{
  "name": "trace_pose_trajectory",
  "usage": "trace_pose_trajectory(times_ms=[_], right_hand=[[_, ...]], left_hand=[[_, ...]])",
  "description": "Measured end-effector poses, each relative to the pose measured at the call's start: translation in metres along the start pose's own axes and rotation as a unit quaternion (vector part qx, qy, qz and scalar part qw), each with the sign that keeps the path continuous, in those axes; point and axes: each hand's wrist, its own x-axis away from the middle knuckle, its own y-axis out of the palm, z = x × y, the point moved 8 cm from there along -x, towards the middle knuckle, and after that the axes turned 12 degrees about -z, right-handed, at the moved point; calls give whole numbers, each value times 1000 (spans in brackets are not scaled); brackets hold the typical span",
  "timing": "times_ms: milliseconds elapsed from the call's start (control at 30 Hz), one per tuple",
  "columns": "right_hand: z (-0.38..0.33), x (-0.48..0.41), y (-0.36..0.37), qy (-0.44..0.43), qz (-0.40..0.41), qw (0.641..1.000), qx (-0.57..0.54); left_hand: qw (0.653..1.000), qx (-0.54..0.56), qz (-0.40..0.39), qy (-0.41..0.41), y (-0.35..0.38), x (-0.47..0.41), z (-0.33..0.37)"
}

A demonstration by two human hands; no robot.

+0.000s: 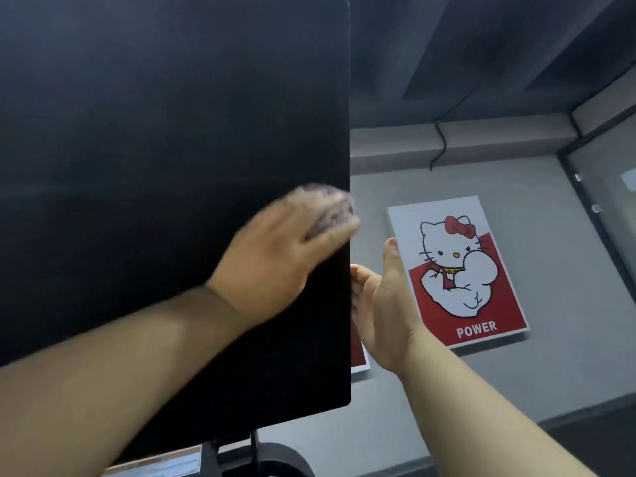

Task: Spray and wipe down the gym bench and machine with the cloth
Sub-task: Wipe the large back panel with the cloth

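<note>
While the left hand (282, 249) presses the cloth (332, 210) against the upright black pad (155, 149) — fingers spread fairly flat over the wad, all of it blurred — the cloth sits under its fingertips, just inside the pad's right edge. Slightly lower, the right hand (382, 297) hooks its fingers round that same edge, thumb standing free. Beyond, a cartoon-cat poster (457, 270) reading POWER hangs on the grey wall (516, 390).

Head view, close before black pad (155, 149)
</note>
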Motion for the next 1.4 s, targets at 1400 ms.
trace_pose_trajectory(times_ms=[1400], right_hand=[[42, 19, -38, 64, 65, 993, 77]], left_hand=[[998, 29, 16, 47, 37, 39, 31]])
